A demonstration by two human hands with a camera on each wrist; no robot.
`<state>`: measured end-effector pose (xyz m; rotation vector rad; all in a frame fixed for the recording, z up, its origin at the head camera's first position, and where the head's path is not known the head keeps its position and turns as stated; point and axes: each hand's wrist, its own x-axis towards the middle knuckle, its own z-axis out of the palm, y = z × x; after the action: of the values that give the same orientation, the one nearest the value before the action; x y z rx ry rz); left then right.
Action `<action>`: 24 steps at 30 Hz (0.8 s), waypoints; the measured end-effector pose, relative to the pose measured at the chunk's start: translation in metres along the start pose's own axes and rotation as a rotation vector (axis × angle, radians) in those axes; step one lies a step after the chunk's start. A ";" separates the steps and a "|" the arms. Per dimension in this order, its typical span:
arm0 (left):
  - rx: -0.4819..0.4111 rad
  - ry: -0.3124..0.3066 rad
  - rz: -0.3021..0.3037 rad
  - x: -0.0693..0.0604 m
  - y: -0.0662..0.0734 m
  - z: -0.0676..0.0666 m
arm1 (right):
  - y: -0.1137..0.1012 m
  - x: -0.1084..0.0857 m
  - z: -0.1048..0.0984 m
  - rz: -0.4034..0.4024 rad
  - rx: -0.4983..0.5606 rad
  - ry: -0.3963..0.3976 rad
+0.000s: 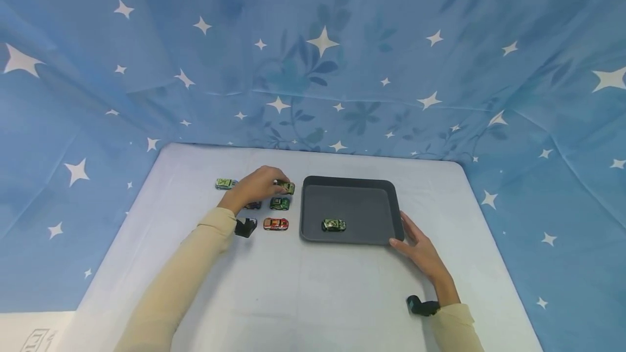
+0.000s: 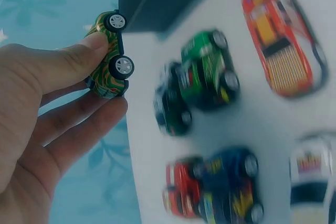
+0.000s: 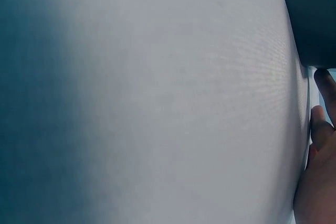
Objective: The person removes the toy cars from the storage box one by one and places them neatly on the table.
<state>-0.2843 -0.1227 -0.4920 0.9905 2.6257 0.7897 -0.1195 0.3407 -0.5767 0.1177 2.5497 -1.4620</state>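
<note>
My left hand (image 1: 258, 184) pinches a green toy car (image 2: 107, 56) with yellow and orange stripes between thumb and fingers. In the left wrist view the car is held off the white table, its wheels facing right. Just right of it in the head view lies a dark grey tray (image 1: 362, 189), with one green patterned toy car (image 1: 334, 225) inside near the front. At the tray's near right corner rests my right hand (image 1: 421, 249), fingers extended along the side and thumb touching the front edge. The right wrist view shows only part of that hand.
Left of the tray stand a green toy car (image 1: 280, 203), a red one (image 1: 276, 224) and a light green one (image 1: 225, 183). A blue toy car (image 2: 226, 182), a small red one (image 2: 181, 187) and a white-and-black one (image 2: 311, 177) are nearby. A blue starry curtain (image 1: 293, 69) hangs behind.
</note>
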 end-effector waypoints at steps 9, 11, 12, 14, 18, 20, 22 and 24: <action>-0.013 0.033 -0.047 -0.027 -0.020 -0.012 | 0.000 0.001 0.000 -0.011 -0.003 -0.007; -0.016 0.041 -0.046 -0.032 -0.024 -0.013 | 0.000 0.001 0.000 -0.008 -0.006 -0.005; -0.016 0.041 -0.048 -0.034 -0.026 -0.014 | -0.001 0.001 0.000 -0.008 -0.006 -0.003; -0.009 0.043 -0.063 -0.040 -0.029 -0.016 | -0.001 0.001 0.000 -0.009 -0.006 -0.005; 0.010 0.050 -0.103 -0.050 -0.039 -0.020 | 0.000 0.001 0.001 -0.006 -0.002 -0.011; 0.015 0.060 -0.127 -0.054 -0.043 -0.024 | 0.001 0.001 0.001 -0.001 -0.007 -0.010; 0.019 0.073 -0.142 -0.060 -0.048 -0.027 | 0.001 0.000 0.000 0.000 -0.011 -0.011; 0.024 0.084 -0.147 -0.065 -0.053 -0.030 | 0.001 0.000 -0.001 0.000 -0.012 -0.010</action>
<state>-0.2764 -0.2117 -0.4953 0.7752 2.7478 0.7830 -0.1194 0.3420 -0.5775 0.1083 2.5498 -1.4438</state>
